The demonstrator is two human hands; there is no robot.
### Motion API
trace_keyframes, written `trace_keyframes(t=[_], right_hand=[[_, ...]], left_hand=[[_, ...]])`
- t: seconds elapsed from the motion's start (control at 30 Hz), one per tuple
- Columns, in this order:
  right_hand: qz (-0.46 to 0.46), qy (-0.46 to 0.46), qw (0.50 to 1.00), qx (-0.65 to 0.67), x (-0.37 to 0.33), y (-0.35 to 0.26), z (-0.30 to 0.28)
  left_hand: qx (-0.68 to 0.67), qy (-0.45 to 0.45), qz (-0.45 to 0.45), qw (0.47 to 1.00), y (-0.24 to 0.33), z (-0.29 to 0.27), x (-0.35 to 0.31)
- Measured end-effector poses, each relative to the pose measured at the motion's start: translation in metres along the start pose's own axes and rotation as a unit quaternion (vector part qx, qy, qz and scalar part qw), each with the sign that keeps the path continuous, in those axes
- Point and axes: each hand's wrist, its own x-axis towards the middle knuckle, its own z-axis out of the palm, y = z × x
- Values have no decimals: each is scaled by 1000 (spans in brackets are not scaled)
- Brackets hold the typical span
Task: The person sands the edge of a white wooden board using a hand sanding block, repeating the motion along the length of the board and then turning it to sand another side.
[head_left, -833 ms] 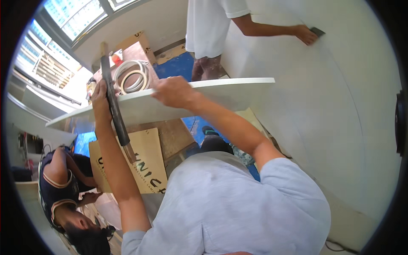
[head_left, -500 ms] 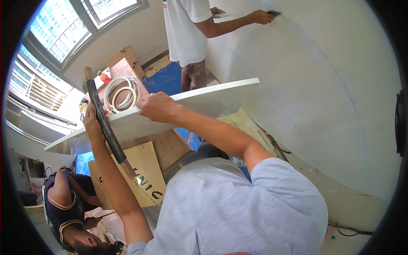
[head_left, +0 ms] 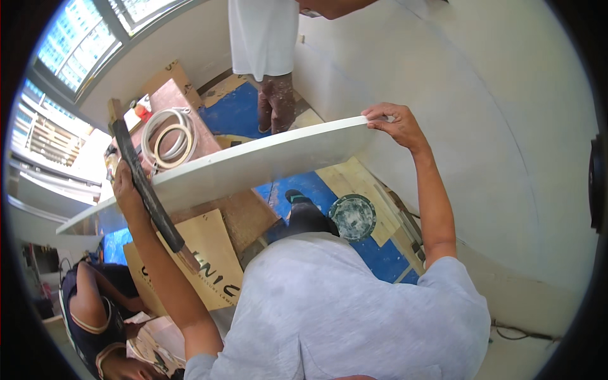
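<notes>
Well, in the head view, the white panel (head_left: 266, 152) spans the space before the person, a long edge up, its right end close to the pale wall (head_left: 468, 145). The right hand (head_left: 394, 123) has its fingers drawn narrow on the panel's right end, pinching the rim. The left hand (head_left: 126, 187) is near the panel's left end, against the dark-wrapped stick (head_left: 144, 174) that crosses it; whether those fingers wrap the stick, the panel's edge or both, I cannot tell.

The pinch looks shallow for so long a board, so that end might slip or twist if the panel's weight shifts. A swing to the right could scuff the wall, and a push away could knock the co-worker in white (head_left: 263, 38) standing beyond the panel. On the panel's near side, the round bucket (head_left: 352, 217) sits beside the person's leg, an easy thing to trip on. If the left hand has to manage stick and board together, the stick could slide and mark the panel's face
</notes>
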Motion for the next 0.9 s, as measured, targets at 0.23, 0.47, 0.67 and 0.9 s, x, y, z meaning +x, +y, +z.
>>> trace_keyframes(t=[0.23, 0.47, 0.67, 0.9], right_hand=[[81, 57, 986, 133, -6, 31, -10], [66, 101, 951, 285, -7, 53, 3], [89, 116, 940, 309, -6, 48, 6], [123, 56, 989, 53, 9, -9, 7]], left_hand=[[9, 2, -13, 1000, -6, -9, -1], [-33, -10, -14, 999, -25, -16, 12], [-58, -12, -14, 998, -25, -12, 10], [-59, -2, 3, 998, -8, -2, -2]])
